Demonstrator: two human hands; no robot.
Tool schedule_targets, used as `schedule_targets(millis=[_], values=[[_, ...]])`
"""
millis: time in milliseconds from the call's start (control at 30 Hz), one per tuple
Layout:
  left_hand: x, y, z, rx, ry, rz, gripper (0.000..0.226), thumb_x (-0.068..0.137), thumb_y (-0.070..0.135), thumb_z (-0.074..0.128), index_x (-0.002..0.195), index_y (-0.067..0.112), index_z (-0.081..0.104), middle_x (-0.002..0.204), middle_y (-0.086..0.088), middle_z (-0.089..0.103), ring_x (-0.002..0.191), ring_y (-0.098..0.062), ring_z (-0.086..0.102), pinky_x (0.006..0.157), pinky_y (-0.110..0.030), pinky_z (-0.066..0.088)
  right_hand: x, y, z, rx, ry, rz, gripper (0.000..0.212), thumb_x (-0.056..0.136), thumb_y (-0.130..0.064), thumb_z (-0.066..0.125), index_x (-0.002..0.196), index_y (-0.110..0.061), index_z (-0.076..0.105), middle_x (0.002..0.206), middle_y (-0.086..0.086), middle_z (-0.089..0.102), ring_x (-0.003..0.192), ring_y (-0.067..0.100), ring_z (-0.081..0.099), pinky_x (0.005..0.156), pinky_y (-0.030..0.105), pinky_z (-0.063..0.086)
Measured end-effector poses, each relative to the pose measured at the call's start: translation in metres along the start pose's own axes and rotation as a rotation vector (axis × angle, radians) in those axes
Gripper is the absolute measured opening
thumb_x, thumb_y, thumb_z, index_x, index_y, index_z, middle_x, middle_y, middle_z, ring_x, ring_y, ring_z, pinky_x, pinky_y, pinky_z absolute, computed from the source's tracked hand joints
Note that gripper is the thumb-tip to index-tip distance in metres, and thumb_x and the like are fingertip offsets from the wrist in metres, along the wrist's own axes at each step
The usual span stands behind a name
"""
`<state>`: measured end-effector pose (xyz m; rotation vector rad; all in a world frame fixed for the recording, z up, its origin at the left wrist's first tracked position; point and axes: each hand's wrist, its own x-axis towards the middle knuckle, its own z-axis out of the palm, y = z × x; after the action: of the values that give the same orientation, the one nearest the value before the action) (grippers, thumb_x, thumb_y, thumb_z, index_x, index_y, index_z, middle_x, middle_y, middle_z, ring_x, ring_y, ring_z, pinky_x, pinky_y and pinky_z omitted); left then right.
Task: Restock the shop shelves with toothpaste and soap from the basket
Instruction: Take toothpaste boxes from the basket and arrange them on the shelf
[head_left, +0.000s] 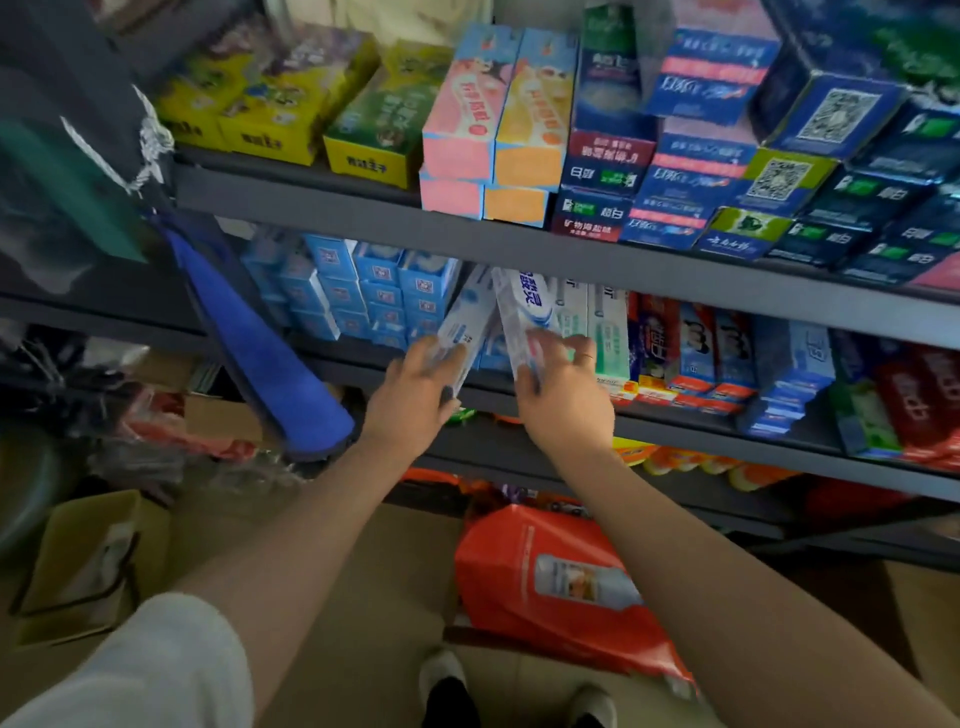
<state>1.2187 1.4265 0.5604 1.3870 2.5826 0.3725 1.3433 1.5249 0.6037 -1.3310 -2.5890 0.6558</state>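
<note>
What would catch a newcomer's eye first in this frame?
Two bare hands at centre, each pushing a pale toothpaste box into the middle shelf: the left hand grips the left box, the right hand the right box. Below them, a bright red bag sits on the floor.

Most print on the shelves is Chinese and blurred or upside down. The white box (522, 317) in the right hand (566, 400) reads "酸灵" in blue. Dark blue boxes (605, 179) on the upper shelf show "超白", inverted. Two boxes there carry QR codes (831, 115). The yellow boxes' (366, 165) lettering is unclear.
</note>
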Motion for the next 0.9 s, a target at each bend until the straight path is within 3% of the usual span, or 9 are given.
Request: schedule_targets(millis=[167, 267, 367, 467, 567, 633, 800, 900], values=[[0.004, -0.013, -0.003, -0.037, -0.032, 0.147, 0.052, 0.092, 0.015, 0.051, 0.14, 0.015, 0.034, 0.151, -0.011, 0.022, 0.118, -0.033, 0.05, 0.089, -0.043, 0.048, 0.022, -0.029, 0.019, -0.344, -0.072, 0.04, 0.061, 0.092, -0.012, 0.041, 0.146, -0.009, 0.012, 0.156, 0.018, 0.002, 0.103, 0.043, 0.058, 0.063, 0.036, 0.039], [0.009, -0.013, -0.004, -0.04, -0.027, 0.175, 0.048, 0.093, 0.018, 0.049, 0.139, 0.011, 0.037, 0.149, -0.009, 0.026, 0.119, -0.03, 0.05, 0.089, -0.042, 0.048, 0.034, -0.027, 0.025, -0.419, -0.117, 0.083, 0.061, 0.093, -0.007, 0.04, 0.146, -0.003, 0.011, 0.156, 0.018, -0.001, 0.109, 0.04, 0.055, 0.064, 0.036, 0.04], [0.015, -0.011, -0.003, -0.047, -0.007, 0.19, 0.048, 0.092, 0.017, 0.051, 0.137, 0.008, 0.038, 0.148, -0.01, 0.031, 0.119, -0.029, 0.051, 0.093, -0.042, 0.046, 0.038, -0.018, 0.025, -0.358, -0.141, 0.07, 0.061, 0.094, -0.022, 0.045, 0.145, -0.007, 0.015, 0.154, 0.017, 0.007, 0.122, 0.039, 0.044, 0.078, 0.039, 0.046], [0.02, -0.011, -0.001, -0.103, 0.039, 0.21, 0.046, 0.088, 0.013, 0.057, 0.132, 0.007, 0.045, 0.143, -0.012, 0.037, 0.109, -0.032, 0.058, 0.086, -0.046, 0.052, 0.027, -0.002, 0.018, -0.128, -0.159, -0.117, 0.068, 0.089, -0.04, 0.054, 0.142, -0.013, 0.023, 0.149, 0.014, 0.016, 0.125, 0.036, 0.041, 0.092, 0.043, 0.045], [0.022, -0.009, 0.002, -0.146, 0.088, 0.188, 0.042, 0.085, 0.02, 0.062, 0.124, 0.008, 0.051, 0.138, -0.012, 0.041, 0.091, -0.032, 0.062, 0.07, -0.045, 0.055, 0.012, 0.013, 0.016, -0.155, -0.189, -0.233, 0.063, 0.089, -0.035, 0.055, 0.142, -0.015, 0.025, 0.154, 0.006, 0.011, 0.121, 0.033, 0.049, 0.088, 0.041, 0.048], [0.022, -0.005, 0.005, -0.198, 0.139, 0.1, 0.045, 0.082, 0.029, 0.065, 0.118, 0.005, 0.051, 0.13, -0.015, 0.045, 0.093, -0.033, 0.06, 0.063, -0.041, 0.053, 0.008, 0.016, 0.021, -0.233, -0.21, -0.234, 0.057, 0.092, -0.027, 0.052, 0.142, -0.017, 0.026, 0.155, 0.001, 0.01, 0.113, 0.032, 0.055, 0.081, 0.04, 0.05], [0.032, 0.014, 0.004, -0.285, 0.15, -0.058, 0.055, 0.079, 0.039, 0.066, 0.115, 0.006, 0.042, 0.118, -0.012, 0.051, 0.095, -0.029, 0.059, 0.06, -0.034, 0.043, 0.022, 0.013, 0.03, -0.373, -0.184, -0.171, 0.075, 0.087, 0.005, 0.045, 0.147, -0.021, 0.008, 0.158, -0.004, -0.004, 0.092, 0.035, 0.064, 0.062, 0.038, 0.047], [0.035, 0.022, 0.004, -0.211, 0.102, -0.08, 0.067, 0.075, 0.049, 0.067, 0.118, 0.006, 0.038, 0.12, -0.011, 0.05, 0.094, -0.029, 0.06, 0.059, -0.033, 0.041, 0.021, 0.017, 0.028, -0.318, -0.154, -0.106, 0.075, 0.087, 0.003, 0.045, 0.147, -0.024, 0.008, 0.158, -0.004, -0.007, 0.094, 0.033, 0.064, 0.058, 0.035, 0.045]])
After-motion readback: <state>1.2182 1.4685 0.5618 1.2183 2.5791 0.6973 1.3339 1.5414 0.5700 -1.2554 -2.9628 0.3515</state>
